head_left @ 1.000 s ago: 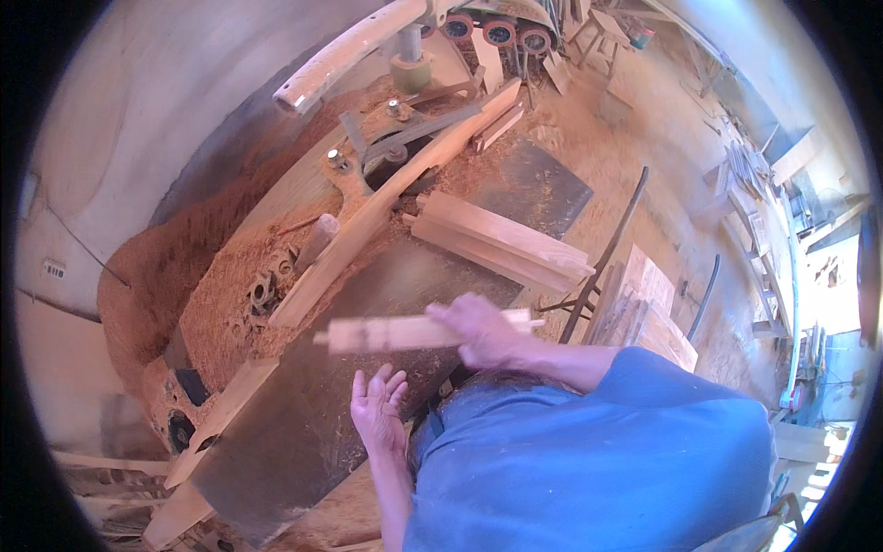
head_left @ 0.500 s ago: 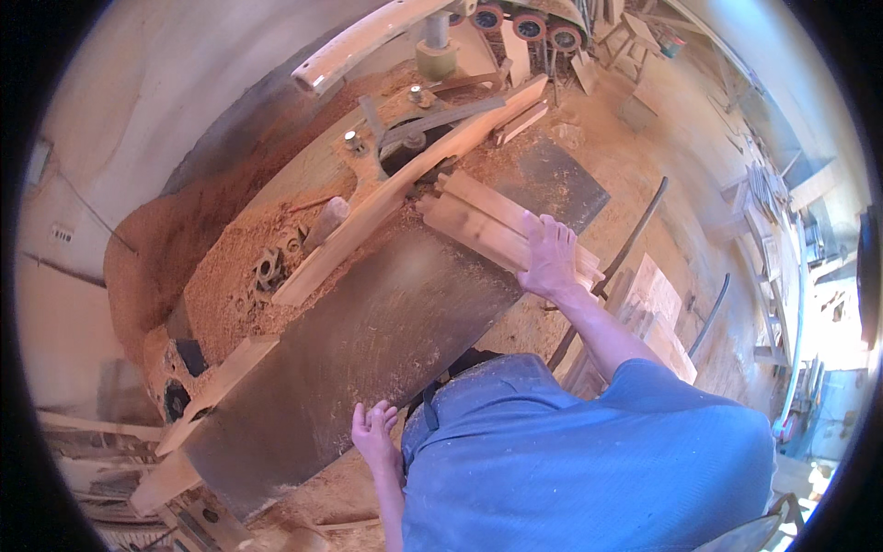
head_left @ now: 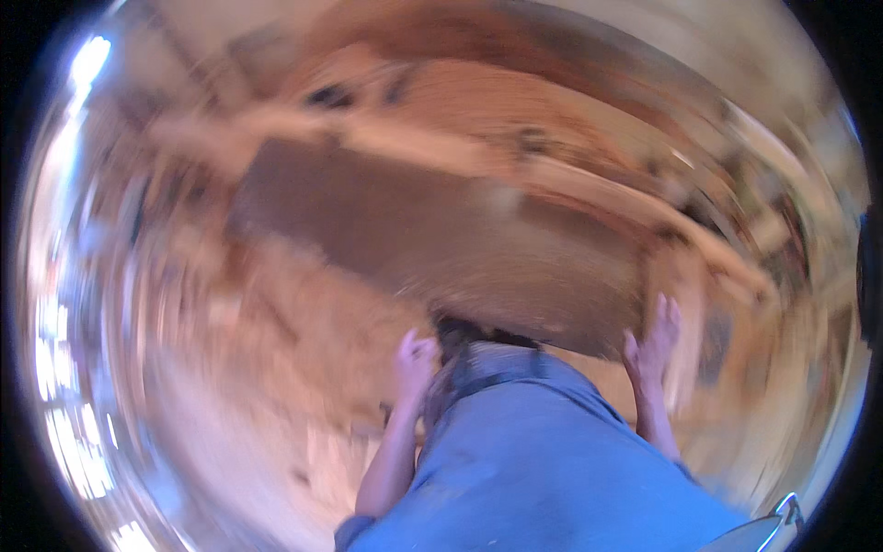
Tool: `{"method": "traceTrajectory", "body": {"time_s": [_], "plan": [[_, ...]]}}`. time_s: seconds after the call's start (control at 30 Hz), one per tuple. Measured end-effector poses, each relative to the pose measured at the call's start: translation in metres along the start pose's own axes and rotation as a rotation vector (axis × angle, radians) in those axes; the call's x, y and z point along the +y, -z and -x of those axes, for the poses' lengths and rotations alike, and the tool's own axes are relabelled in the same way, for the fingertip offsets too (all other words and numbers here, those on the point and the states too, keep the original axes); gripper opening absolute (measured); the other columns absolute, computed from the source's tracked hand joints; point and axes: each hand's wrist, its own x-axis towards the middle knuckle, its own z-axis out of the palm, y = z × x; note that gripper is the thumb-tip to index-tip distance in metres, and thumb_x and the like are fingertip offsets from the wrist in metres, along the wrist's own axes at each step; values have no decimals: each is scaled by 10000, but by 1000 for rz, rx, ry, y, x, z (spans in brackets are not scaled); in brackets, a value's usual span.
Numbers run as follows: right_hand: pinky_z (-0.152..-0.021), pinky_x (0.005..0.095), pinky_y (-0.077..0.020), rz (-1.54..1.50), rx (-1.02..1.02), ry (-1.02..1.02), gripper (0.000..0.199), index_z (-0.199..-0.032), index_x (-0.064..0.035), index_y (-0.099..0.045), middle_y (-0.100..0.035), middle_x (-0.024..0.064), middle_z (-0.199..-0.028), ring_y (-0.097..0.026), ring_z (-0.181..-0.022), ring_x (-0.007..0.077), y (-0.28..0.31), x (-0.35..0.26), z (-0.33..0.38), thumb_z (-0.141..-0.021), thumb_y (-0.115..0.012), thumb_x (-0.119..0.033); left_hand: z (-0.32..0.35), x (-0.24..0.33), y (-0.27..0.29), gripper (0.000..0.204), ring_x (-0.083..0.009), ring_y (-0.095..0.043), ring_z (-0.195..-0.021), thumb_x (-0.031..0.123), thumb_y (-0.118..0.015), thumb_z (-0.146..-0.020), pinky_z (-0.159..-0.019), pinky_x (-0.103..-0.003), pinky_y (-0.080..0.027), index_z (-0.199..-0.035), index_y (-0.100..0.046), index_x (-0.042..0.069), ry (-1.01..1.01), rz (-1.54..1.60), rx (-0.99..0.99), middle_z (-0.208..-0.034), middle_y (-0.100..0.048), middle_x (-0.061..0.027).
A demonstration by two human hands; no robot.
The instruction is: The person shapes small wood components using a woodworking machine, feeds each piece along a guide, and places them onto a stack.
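Observation:
Much of the picture is smeared by motion. My right hand [head_left: 653,348] is at the right end of the dark flat machine table [head_left: 441,235], fingers stretched and thumb apart. Beside it lie pale wooden boards [head_left: 685,304], blurred; whether the hand touches them I cannot tell. My left hand [head_left: 417,366] hangs by my waist off the table's near edge, fingers loosely bent and apart, with nothing visible in it.
A long wooden strip [head_left: 607,184] runs along the table's far side. Beyond it spreads reddish sawdust [head_left: 460,97]. Sawdust-coloured floor [head_left: 303,304] lies at the near left, with blurred clutter around the rim.
The view has swung sharply left, so the table now lies across the middle. My right hand has shifted from atop the boards to their side edge. My left hand stays near my waist.

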Motion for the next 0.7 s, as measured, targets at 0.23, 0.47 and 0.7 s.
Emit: {"method": "traceTrajectory", "body": {"time_s": [0.23, 0.47, 0.7], "plan": [[-1178, 444, -389, -547, -813, 491, 839, -1532, -94, -458, -454, 209, -1530, -442, -1433, 369, -78, -29, -18, -772, -803, -17, 98, -46, 22, 508, -262, -748, -965, 177, -676, -949, -869, -377, -577, -1397, -560, -32, -13, -6, 563, -1028, -765, -165], [-1127, 468, -431, 102, -1006, 1358, 703, -1432, -53, -518, -546, 244, -1414, -522, -1332, 429, -57, -185, -106, -774, -760, 10, 244, -96, -2, 388, -294, -715, -1011, 153, -678, -939, -912, -395, -541, -1270, -637, -47, 297, 244, 1324, -1075, -739, -195], [-1145, 456, -405, 61, -917, 1721, 702, -1442, -36, -514, -549, 223, -1435, -510, -1345, 417, -48, -290, -89, -775, -721, 28, 372, -139, -85, 503, -439, -477, -1309, 139, -644, -896, -1154, -484, -337, -1355, -572, -54, 836, 98, 1940, -1374, -549, -297]]}}
